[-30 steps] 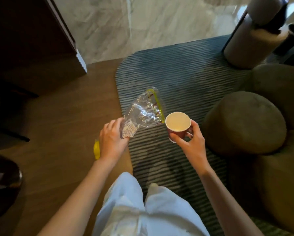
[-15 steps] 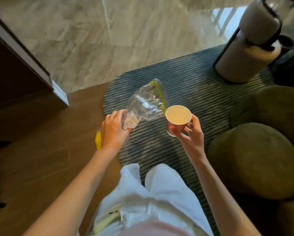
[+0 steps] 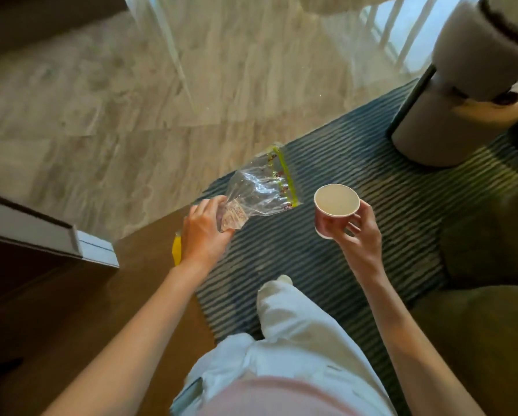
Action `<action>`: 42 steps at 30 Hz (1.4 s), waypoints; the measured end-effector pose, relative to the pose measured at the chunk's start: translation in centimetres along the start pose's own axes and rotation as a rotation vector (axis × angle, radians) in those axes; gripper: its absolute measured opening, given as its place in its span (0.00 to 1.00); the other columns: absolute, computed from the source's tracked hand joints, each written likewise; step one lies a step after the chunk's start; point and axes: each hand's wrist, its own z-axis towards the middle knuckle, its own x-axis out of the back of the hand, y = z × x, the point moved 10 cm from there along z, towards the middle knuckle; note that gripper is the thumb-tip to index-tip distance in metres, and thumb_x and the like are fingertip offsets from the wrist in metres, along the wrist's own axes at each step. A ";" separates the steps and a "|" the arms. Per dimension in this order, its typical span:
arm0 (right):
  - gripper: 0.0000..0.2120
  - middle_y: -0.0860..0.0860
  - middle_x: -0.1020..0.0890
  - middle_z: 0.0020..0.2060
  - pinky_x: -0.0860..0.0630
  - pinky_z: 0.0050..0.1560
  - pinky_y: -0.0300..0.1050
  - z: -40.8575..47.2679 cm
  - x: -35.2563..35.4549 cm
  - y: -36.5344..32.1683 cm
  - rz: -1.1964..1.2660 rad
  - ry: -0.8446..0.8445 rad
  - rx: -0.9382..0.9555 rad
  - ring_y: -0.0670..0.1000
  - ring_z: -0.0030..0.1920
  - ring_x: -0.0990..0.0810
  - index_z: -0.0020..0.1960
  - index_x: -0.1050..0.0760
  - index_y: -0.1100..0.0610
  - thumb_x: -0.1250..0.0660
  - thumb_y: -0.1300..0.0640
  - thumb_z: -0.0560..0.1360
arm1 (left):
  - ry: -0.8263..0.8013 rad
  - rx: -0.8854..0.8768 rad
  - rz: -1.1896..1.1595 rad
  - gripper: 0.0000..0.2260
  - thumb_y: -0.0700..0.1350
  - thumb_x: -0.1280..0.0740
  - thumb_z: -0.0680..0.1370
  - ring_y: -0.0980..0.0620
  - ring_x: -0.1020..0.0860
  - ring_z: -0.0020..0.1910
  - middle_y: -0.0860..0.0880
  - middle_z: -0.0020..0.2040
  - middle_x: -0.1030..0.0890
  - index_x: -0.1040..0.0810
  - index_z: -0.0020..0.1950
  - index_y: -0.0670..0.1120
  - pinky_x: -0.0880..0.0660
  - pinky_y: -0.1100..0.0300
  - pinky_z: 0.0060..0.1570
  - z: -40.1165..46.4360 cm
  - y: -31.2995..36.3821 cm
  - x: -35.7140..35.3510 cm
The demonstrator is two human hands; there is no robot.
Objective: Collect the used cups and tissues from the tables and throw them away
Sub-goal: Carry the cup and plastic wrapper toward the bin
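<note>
My right hand [image 3: 360, 238] grips a red paper cup [image 3: 335, 210] with a pale inside, held upright at waist height over the striped rug. My left hand [image 3: 203, 234] grips a crumpled clear plastic wrapper [image 3: 259, 190] with a green strip along its far edge; the wrapper sticks out to the right of my fist. Something yellow [image 3: 176, 252] shows below my left hand, mostly hidden by it. The two hands are apart, the cup to the right of the wrapper.
A dark striped rug [image 3: 341, 265] lies under me, next to brown wood floor [image 3: 101, 310] and pale marble floor [image 3: 131, 100]. Green cushioned seats [image 3: 476, 325] stand at right. A round grey stand [image 3: 449, 115] is at the far right. A dark cabinet edge [image 3: 41, 232] juts in at left.
I have walked forward: the rug's edge and marble floor have come closer and the green seats have slid to the right. Both hands keep their hold on the cup and wrapper.
</note>
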 end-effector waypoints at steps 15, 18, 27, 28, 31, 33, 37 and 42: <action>0.31 0.47 0.22 0.58 0.24 0.54 0.36 32.9 1.0 1.3 -0.084 0.136 -0.088 0.42 0.56 0.23 0.64 0.32 0.49 0.24 0.45 0.65 | -0.051 -0.161 -0.038 0.25 0.38 0.26 0.67 0.42 0.25 0.54 0.45 0.56 0.20 0.25 0.62 0.45 0.28 0.51 0.51 37.1 10.9 -10.1; 0.30 0.48 0.23 0.58 0.23 0.55 0.37 41.3 1.2 1.1 -0.113 0.183 -0.085 0.42 0.56 0.23 0.64 0.32 0.49 0.23 0.47 0.66 | -0.079 -0.221 -0.058 0.26 0.38 0.25 0.67 0.43 0.25 0.55 0.46 0.57 0.21 0.26 0.63 0.45 0.27 0.51 0.52 46.4 13.3 -12.0; 0.33 0.49 0.22 0.60 0.23 0.58 0.46 60.0 4.8 1.4 -0.107 0.349 -0.190 0.47 0.59 0.23 0.65 0.31 0.51 0.25 0.43 0.65 | -0.201 -0.346 -0.059 0.25 0.38 0.27 0.67 0.42 0.25 0.57 0.44 0.58 0.21 0.26 0.63 0.43 0.29 0.48 0.56 69.5 23.3 -16.5; 0.33 0.49 0.22 0.60 0.23 0.59 0.46 62.0 5.4 2.1 -0.107 0.370 -0.207 0.47 0.59 0.23 0.65 0.31 0.51 0.25 0.43 0.65 | -0.216 -0.360 -0.065 0.25 0.38 0.27 0.67 0.41 0.25 0.57 0.44 0.58 0.21 0.26 0.63 0.43 0.29 0.48 0.56 71.5 24.6 -17.8; 0.34 0.50 0.22 0.59 0.23 0.59 0.46 69.0 7.7 4.0 -0.083 0.407 -0.248 0.47 0.59 0.23 0.65 0.30 0.52 0.24 0.43 0.64 | -0.243 -0.379 -0.075 0.25 0.37 0.27 0.66 0.41 0.25 0.56 0.43 0.57 0.21 0.26 0.63 0.42 0.29 0.48 0.56 78.0 28.3 -21.8; 0.33 0.49 0.22 0.59 0.23 0.58 0.43 74.6 9.4 5.0 -0.066 0.413 -0.249 0.45 0.58 0.22 0.65 0.30 0.51 0.24 0.44 0.64 | -0.250 -0.388 -0.081 0.25 0.37 0.27 0.66 0.41 0.25 0.56 0.43 0.57 0.21 0.26 0.63 0.42 0.29 0.49 0.56 82.5 31.0 -24.6; 0.31 0.50 0.22 0.60 0.24 0.59 0.42 86.2 14.8 5.0 -0.067 0.438 -0.212 0.47 0.59 0.23 0.64 0.31 0.52 0.22 0.48 0.65 | -0.298 -0.412 -0.083 0.26 0.37 0.27 0.66 0.40 0.26 0.57 0.43 0.59 0.22 0.26 0.64 0.42 0.29 0.47 0.57 91.8 38.3 -30.0; 0.30 0.47 0.22 0.58 0.25 0.55 0.34 97.5 22.5 4.5 -0.086 0.493 -0.215 0.35 0.54 0.24 0.64 0.31 0.52 0.23 0.49 0.66 | -0.285 -0.520 -0.069 0.25 0.38 0.27 0.66 0.39 0.26 0.56 0.42 0.58 0.22 0.26 0.63 0.43 0.28 0.46 0.56 101.3 49.0 -34.8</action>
